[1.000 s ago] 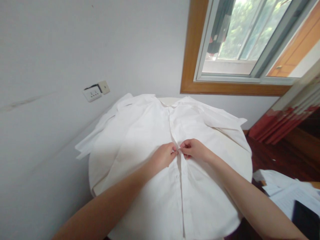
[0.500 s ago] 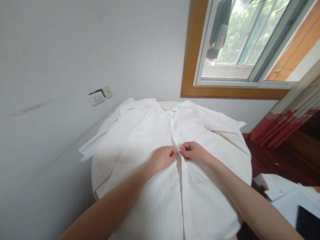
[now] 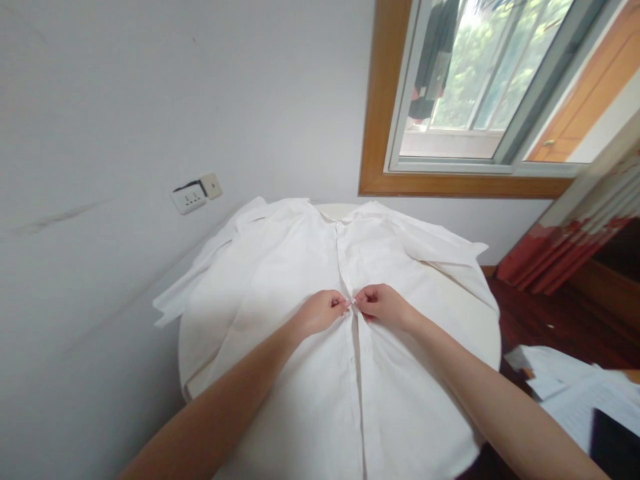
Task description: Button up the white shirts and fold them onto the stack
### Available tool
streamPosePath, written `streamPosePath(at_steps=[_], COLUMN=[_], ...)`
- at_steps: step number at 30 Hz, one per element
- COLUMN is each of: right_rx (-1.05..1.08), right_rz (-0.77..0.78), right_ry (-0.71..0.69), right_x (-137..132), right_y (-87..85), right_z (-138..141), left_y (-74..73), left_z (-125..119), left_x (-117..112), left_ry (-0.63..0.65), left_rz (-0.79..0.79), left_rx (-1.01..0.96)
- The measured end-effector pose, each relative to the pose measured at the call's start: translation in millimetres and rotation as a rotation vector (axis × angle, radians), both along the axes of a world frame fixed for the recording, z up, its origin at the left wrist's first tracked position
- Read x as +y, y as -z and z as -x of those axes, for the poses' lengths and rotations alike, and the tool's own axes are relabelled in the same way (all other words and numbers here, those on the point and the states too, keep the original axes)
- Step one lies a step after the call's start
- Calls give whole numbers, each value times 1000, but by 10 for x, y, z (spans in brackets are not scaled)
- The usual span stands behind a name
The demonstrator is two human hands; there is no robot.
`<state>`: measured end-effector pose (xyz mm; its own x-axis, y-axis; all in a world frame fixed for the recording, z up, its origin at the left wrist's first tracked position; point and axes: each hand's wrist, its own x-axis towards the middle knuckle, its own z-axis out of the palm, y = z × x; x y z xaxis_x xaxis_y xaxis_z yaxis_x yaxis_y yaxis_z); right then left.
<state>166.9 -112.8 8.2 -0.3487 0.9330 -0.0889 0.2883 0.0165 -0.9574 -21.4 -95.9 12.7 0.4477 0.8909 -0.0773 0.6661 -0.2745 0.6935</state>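
Observation:
A white button-up shirt (image 3: pixel 280 267) lies front side up, spread over a round pale table (image 3: pixel 465 300), its collar toward the wall and its sleeves out to both sides. Around the middle of the front opening, my left hand (image 3: pixel 323 312) pinches one edge of the placket. My right hand (image 3: pixel 383 307) pinches the facing edge, fingertips almost meeting the left ones. Whatever button sits between the fingertips is too small to make out. Above the hands the two front edges lie together; below them a narrow gap runs down to the hem side.
A white wall with a power socket (image 3: pixel 190 198) stands behind and left of the table. At the upper right is a wood-framed window (image 3: pixel 373 133), with a red and cream curtain (image 3: pixel 540 253) beside it. Papers (image 3: pixel 570 393) and a dark flat object (image 3: pixel 615 440) lie at lower right.
Both hands stay at the same spot on the placket, their fingertips drawn slightly closer together. The whole view has shifted a little.

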Motion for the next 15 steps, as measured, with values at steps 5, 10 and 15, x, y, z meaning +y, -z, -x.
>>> streamPosePath(at_steps=[5,10,15], right_rx=[-6,2,-52], right_rz=[-15,2,-64], right_ry=[7,-7,-6], right_x=[-10,-13,-9], right_y=[-33,-43,-12], right_z=[13,14,6], left_y=[35,34,11], left_z=[-4,7,-1], left_x=[7,16,9], left_ry=[9,8,14], left_rz=[-5,30,42], left_rx=[5,-28,-63])
